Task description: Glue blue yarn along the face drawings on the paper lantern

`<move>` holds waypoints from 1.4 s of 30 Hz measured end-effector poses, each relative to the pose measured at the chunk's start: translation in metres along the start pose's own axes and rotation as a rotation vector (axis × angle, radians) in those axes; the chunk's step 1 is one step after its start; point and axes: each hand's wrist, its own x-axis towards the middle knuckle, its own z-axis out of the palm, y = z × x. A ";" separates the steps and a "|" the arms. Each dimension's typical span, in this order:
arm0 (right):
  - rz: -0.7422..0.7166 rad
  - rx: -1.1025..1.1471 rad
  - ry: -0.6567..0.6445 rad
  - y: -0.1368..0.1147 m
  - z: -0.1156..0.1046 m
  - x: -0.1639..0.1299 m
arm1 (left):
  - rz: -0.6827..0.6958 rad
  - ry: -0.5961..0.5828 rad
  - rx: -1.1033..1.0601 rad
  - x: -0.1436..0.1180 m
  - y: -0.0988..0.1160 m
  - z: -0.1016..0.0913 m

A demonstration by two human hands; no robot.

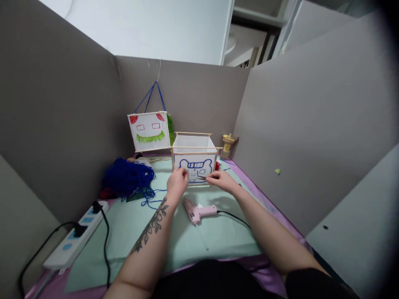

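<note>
A box-shaped lantern [212, 162] of white panels framed with thin wooden sticks stands upright, open at the top. Its front panel carries a blue-drawn animal face with round ears. My left hand [178, 181] is closed in a pinch before the panel's left side; anything in the fingertips is too small to make out. At the panel's right side, my right hand [222, 181] grips a slim, dark tool with two pointed tips [202, 177], which point left toward the left hand. Nearer to me, a pink hot glue gun [199, 211] lies on its side between my forearms.
A decorated white lantern [150, 133] hangs on blue cords at the back left. Below it is a heap of blue yarn [126, 178]. A power strip [76, 234] with black cables lies left. A yellow roll-like object [228, 143] stands in the back corner. Grey partitions enclose the table.
</note>
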 end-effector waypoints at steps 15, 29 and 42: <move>0.151 0.466 -0.037 0.004 0.003 0.027 | 0.069 0.084 -0.164 -0.001 -0.001 0.011; 0.149 0.356 0.035 0.003 0.002 0.037 | 0.107 0.016 -0.133 -0.006 0.007 0.017; 0.136 0.305 0.043 0.001 0.001 0.039 | 0.162 -0.131 0.125 -0.016 0.021 0.024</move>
